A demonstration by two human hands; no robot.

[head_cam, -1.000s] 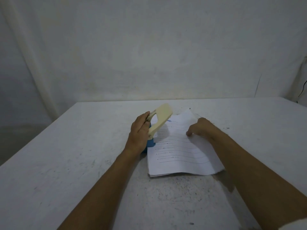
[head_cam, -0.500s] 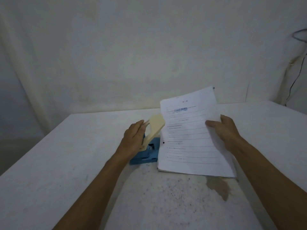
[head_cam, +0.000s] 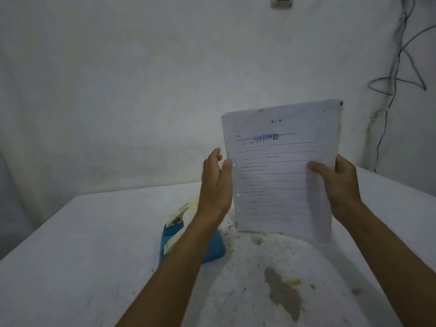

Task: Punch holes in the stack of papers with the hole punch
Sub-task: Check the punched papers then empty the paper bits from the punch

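papers (head_cam: 280,175): upright, two holes left edge | hole punch (head_cam: 188,241): blue, on table

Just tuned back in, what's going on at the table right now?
A person holds a stack of white lined papers stamped APPROVED upright, its bottom edge on or just above the stained white table. The right hand grips the stack's right edge; the left hand is open, flat against its left edge. Two punched holes show along that left margin. The blue hole punch with a cream lever sits on the table beneath the left forearm, with neither hand on it.
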